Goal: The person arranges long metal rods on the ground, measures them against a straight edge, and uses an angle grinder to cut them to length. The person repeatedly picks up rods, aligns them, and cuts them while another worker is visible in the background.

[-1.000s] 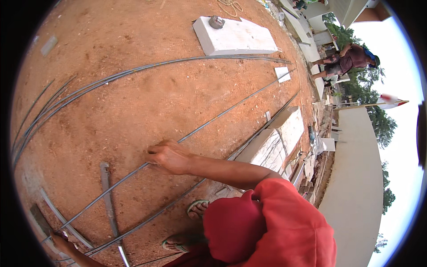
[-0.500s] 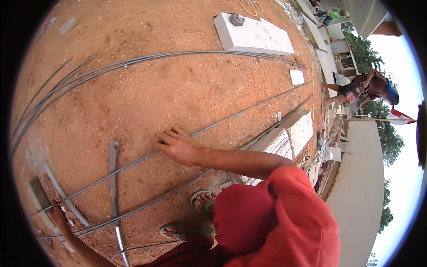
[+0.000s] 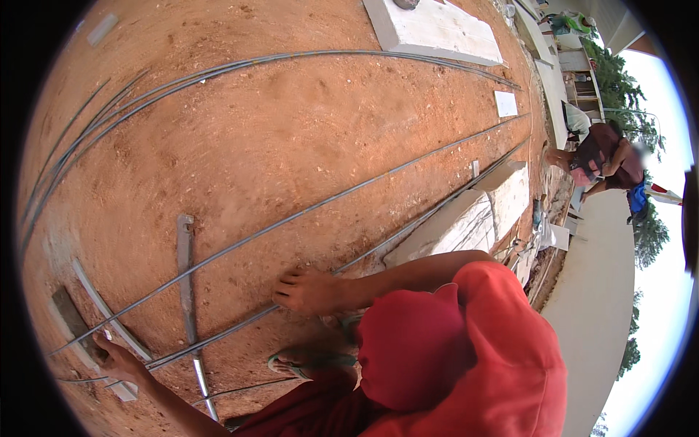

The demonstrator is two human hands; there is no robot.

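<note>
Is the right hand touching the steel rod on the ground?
Touching: the head view shows the right hand with its fingers laid over the steel rod, no gap visible.

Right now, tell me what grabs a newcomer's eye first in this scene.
Long thin grey steel rods run across the red-orange dirt ground, curving toward the upper right. At lower centre the right hand rests, fingers spread, beside one rod, while the left hand at lower left touches the rod ends there. A white concrete slab lies at the top, and another person crouches at the right edge.
</note>
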